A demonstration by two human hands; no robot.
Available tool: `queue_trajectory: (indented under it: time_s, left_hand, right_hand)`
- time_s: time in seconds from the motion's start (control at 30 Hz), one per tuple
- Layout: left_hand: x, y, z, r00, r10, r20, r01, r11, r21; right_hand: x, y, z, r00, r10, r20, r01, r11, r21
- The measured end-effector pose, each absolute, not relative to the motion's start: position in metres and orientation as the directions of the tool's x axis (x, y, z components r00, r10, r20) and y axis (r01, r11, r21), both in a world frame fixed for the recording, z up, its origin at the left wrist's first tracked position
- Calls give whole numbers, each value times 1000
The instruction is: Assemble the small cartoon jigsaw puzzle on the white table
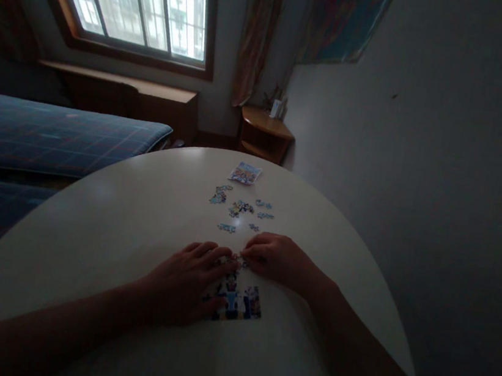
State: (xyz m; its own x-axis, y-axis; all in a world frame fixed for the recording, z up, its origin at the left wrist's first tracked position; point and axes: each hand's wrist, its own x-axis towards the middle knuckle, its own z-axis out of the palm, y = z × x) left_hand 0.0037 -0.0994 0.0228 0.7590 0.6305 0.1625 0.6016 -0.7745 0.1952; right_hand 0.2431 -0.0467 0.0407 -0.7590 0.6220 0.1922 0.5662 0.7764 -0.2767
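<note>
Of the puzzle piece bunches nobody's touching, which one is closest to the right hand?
The tiny bunch just beyond the right hand. The other untouched bunches lie farther from that hand, either off to the left or farther across the table.

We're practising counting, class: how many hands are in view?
2. The left hand lies over the left side of the puzzle; the right hand is at the puzzle's far edge. Neither is hidden, though some fingertips overlap pieces.
</note>
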Motion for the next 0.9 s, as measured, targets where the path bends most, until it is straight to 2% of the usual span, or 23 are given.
queue_trajectory:
  time_s: [0.17, 0.43, 0.67, 0.9]
  left_hand:
    - [3, -100, 22, 758, 633, 157, 604, -772, 198]
    - [4, -101, 26, 752, 645, 136, 616, -762, 201]
    - [3, -100, 22, 758, 631, 163, 601, -774, 200]
    - [2, -100, 23, 761, 634, 142, 607, -771, 191]
  right_hand:
    - [246, -46, 42, -758, 621, 201, 547, 773, -322]
    - [245, -42, 38, -773, 598, 211, 538, 795, -281]
    - [246, -45, 43, -775, 606, 177, 538, 781, -316]
    - [245, -43, 42, -791, 588, 171, 527, 796, -297]
